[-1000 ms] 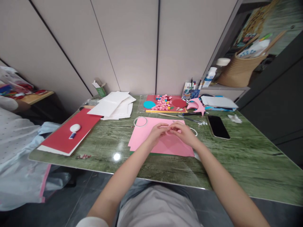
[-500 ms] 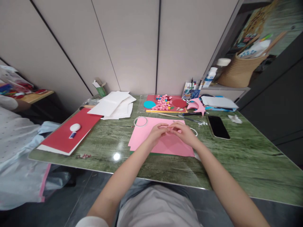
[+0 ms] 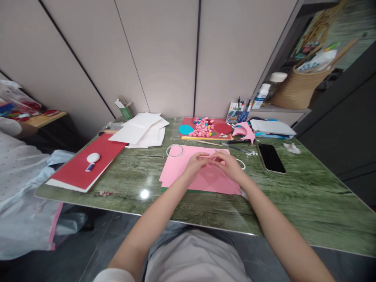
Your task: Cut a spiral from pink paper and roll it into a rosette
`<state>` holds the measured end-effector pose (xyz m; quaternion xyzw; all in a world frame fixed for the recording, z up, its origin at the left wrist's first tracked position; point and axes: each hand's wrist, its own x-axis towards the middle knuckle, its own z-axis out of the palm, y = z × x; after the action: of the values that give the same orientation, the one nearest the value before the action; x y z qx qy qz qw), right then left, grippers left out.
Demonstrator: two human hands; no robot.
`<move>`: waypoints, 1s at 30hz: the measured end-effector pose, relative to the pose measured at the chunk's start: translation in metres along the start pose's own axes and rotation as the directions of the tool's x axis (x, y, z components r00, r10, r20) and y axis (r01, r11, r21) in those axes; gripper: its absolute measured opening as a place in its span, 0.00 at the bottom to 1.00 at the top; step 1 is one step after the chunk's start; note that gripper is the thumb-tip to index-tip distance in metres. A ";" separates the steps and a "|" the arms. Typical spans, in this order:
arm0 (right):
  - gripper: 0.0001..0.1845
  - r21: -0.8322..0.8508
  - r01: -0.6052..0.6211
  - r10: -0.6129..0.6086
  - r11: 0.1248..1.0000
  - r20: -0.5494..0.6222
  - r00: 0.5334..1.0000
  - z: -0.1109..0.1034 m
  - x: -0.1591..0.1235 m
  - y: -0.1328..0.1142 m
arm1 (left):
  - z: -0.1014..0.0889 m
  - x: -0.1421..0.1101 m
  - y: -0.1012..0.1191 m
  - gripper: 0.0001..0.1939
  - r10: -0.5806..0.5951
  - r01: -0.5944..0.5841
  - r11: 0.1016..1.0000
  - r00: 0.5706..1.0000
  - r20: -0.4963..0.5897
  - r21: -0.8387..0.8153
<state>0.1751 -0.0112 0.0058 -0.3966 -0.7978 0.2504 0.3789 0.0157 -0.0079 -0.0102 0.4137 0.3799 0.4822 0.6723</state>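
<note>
My left hand (image 3: 196, 162) and my right hand (image 3: 225, 162) meet above the pink paper sheets (image 3: 173, 172), fingers bent and fingertips pressed together. Whatever they pinch is too small and too hidden to make out, though a bit of pink shows between the fingertips. A thin white ring (image 3: 174, 150) lies over the upper left corner of the sheets. Beside my right hand, part of another white ring (image 3: 241, 163) shows. Behind the hands, a heap of small crumpled pink pieces (image 3: 202, 128), with a few blue and yellow ones, sits on a red sheet (image 3: 188, 121).
White papers (image 3: 138, 127) and a red folder (image 3: 88, 168) with a white oval object (image 3: 93, 158) lie to the left. On the right are a phone (image 3: 270, 158), a cut pink paper piece (image 3: 244, 131) and pens (image 3: 239, 141). Another person's sleeve (image 3: 17, 156) is at far left.
My hands stay in nearly the same place, fingertips together. Nothing on the table has visibly moved.
</note>
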 end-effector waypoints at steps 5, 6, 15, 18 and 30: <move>0.08 0.002 -0.004 0.004 1.000 -0.070 0.998 0.002 -0.001 -0.001 | 0.002 -0.002 0.002 0.18 -0.055 0.056 0.993 0.998 0.007 -0.105; 0.07 0.002 -0.005 0.005 1.000 -0.075 0.997 0.003 -0.001 -0.002 | 0.003 -0.002 0.001 0.18 -0.062 0.062 0.992 0.998 0.006 -0.113; 0.03 -0.005 -0.045 0.045 0.999 -0.076 0.996 0.006 -0.002 -0.003 | 0.008 -0.004 -0.002 0.19 -0.060 0.064 0.985 0.998 0.032 -0.158; 0.04 -0.017 -0.029 0.028 0.999 -0.079 0.997 0.005 -0.002 -0.005 | 0.007 -0.004 -0.001 0.20 -0.076 0.078 0.983 0.997 0.017 -0.166; 0.10 -0.088 0.084 -0.089 0.993 -0.058 0.994 -0.002 -0.004 -0.009 | -0.006 0.001 0.007 0.26 -0.147 0.162 0.979 0.981 0.125 -0.120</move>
<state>0.1741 -0.0190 0.0117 -0.3850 -0.8120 0.1871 0.3968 0.0083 -0.0046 -0.0063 0.3653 0.3393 0.4273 0.7542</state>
